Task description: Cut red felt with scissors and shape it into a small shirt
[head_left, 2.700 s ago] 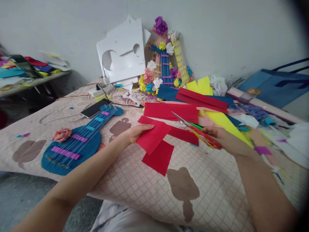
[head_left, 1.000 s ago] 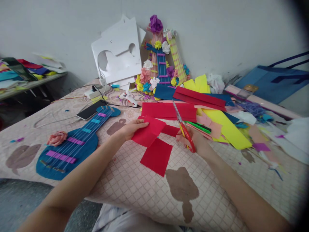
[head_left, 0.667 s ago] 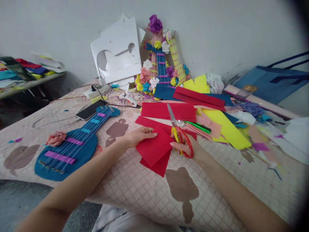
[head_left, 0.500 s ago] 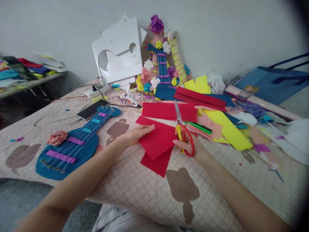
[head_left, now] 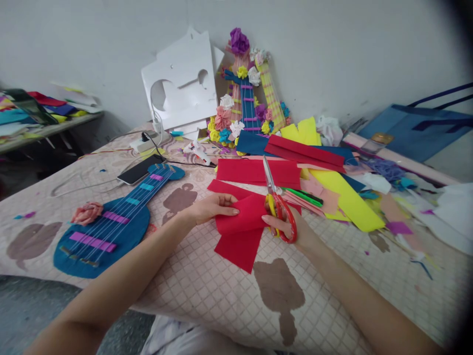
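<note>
Bed (head_left: 221, 301) w/ red felt (head_left: 236, 251), guitar (head_left: 107, 229), phone (head_left: 138, 170)

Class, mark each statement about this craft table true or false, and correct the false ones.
1. The right hand holds scissors. True.
2. The left hand holds a white piece. False: it holds a red piece.
3. A blue guitar lies flat to the left of both hands. True.
4. The phone lies on the guitar's body. False: it lies by the guitar's head.
</note>
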Demonstrator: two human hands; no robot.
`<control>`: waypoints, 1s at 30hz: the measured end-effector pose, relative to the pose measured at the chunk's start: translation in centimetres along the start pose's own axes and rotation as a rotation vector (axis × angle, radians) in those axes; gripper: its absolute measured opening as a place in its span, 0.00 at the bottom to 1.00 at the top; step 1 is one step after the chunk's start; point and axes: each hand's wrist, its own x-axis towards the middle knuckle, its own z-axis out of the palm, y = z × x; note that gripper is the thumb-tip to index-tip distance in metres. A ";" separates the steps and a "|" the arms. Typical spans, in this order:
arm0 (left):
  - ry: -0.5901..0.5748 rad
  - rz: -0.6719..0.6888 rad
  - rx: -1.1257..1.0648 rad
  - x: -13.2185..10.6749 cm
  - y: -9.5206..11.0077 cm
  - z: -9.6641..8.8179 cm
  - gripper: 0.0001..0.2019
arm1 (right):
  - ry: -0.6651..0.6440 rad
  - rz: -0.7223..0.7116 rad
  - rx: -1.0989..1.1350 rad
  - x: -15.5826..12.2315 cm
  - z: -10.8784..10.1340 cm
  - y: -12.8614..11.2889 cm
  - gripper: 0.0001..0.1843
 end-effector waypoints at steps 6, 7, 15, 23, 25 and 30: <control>0.009 0.075 -0.216 -0.3 0.3 0.3 0.21 | 0.082 -0.017 0.076 0.1 0.1 0.4 0.19; -0.007 0.092 -0.252 -0.3 0.2 0.2 0.24 | 0.104 -0.026 0.099 0.2 0.2 0.6 0.19; 0.018 0.189 -0.072 0.3 -1.3 0.4 0.23 | 0.211 -0.092 0.210 0.6 0.3 1.8 0.20; 0.136 0.381 0.267 0.6 -1.6 0.4 0.18 | 0.172 -0.098 0.170 0.3 0.3 1.2 0.15; 0.245 0.609 0.488 0.2 -1.3 0.6 0.13 | 0.165 -0.115 0.158 0.3 0.3 1.1 0.15; 0.062 1.159 1.169 -1.0 -0.7 1.1 0.09 | 0.065 -0.115 0.381 0.5 0.4 0.6 0.19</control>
